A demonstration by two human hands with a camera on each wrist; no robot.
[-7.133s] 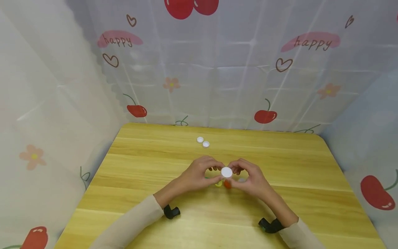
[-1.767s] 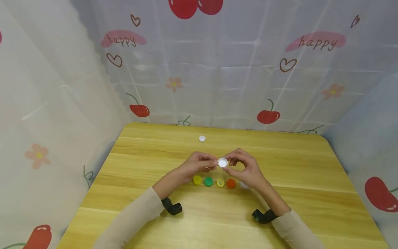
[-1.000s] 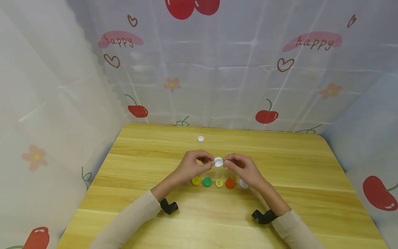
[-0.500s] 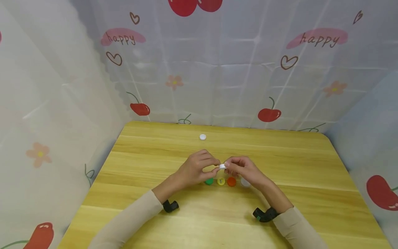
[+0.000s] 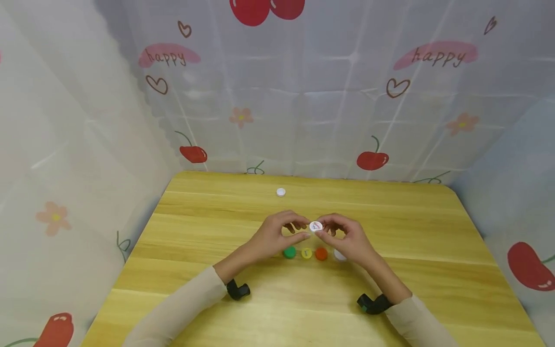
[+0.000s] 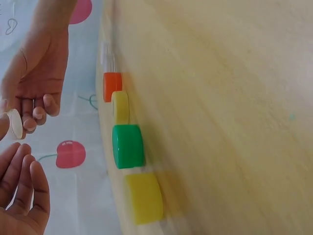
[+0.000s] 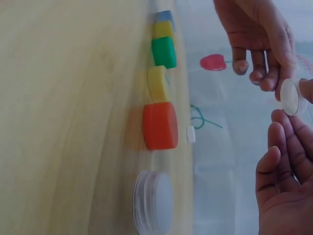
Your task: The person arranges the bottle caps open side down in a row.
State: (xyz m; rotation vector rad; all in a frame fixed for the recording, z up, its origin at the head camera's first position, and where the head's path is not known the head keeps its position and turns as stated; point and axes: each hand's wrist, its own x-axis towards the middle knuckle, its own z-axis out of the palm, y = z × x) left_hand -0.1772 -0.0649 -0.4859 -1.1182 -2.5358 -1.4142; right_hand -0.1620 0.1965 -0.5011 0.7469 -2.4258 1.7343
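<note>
Head view: both hands were raised above the table [image 5: 208,231], left hand [image 5: 277,236] and right hand [image 5: 349,238] pinching one small white cap [image 5: 315,226] between fingertips, over a row of caps: green cap [image 5: 289,252], orange cap [image 5: 321,253].

Left wrist: white cap sat at fingertips, left fingers loosely curled.

Right wrist: same pinch; clear lid [image 7: 154,201] lay beside the orange cap.

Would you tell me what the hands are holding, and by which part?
A white cap, pinched at its rim between both hands' fingertips, left hand and right hand.
</note>
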